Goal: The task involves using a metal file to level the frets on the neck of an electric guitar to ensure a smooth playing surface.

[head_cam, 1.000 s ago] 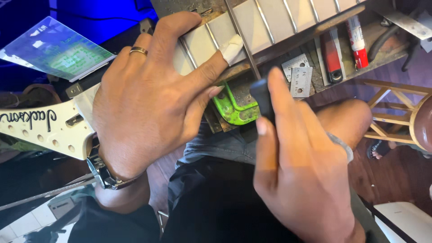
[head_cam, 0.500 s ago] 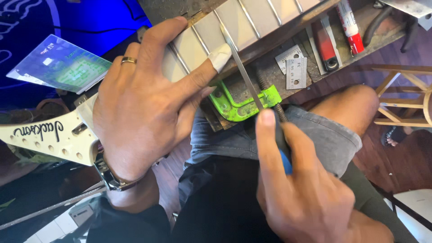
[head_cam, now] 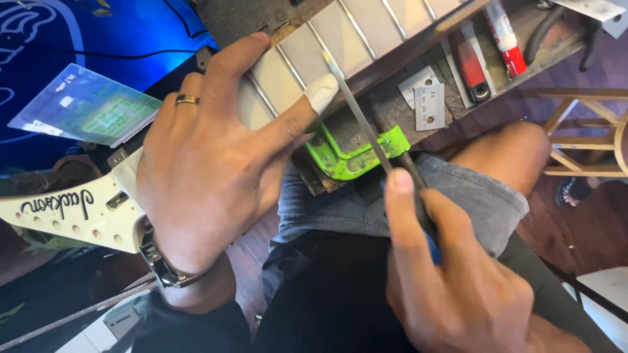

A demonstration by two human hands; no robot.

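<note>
Lying across the pale guitar fretboard with metal frets (head_cam: 366, 26): slim flat steel file (head_cam: 356, 111), blade angled over one fret. Right hand (head_cam: 458, 287) closed around its handle, forefinger along the blade. Left hand (head_cam: 209, 170) spread flat on the neck, taped thumb beside the file. Bright green clamp (head_cam: 353, 153) below.

The left hand (head_cam: 209, 176) covers the pale guitar neck (head_cam: 314, 52), blocking its near frets. A green metal clamp (head_cam: 353, 147) crowds the thin steel file (head_cam: 356, 111). Upper frets lie uncovered.
</note>
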